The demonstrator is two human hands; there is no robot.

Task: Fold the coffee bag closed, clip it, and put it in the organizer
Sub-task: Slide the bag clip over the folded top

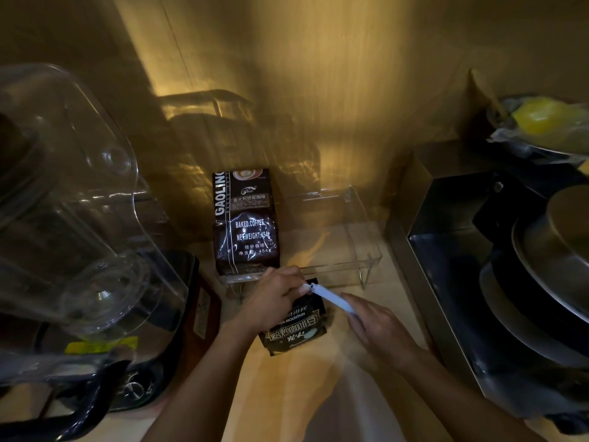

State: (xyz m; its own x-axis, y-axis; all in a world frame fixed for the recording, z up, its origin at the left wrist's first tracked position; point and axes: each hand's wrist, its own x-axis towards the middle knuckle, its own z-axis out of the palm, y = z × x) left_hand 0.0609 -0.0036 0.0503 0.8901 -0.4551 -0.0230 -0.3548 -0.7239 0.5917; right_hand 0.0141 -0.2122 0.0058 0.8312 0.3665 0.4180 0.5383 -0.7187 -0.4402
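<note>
On the tan worktop (287, 393), a small black coffee bag with gold lettering (294, 327) stands just before the clear acrylic organizer (366, 247), which already holds a dark brown coffee bag (245, 224). The left hand (274, 301) pinches the bag's top, fingers curled closed. The right hand (379, 333) grips one end of a long white sealing clip (330, 296) lying across that top.
</note>
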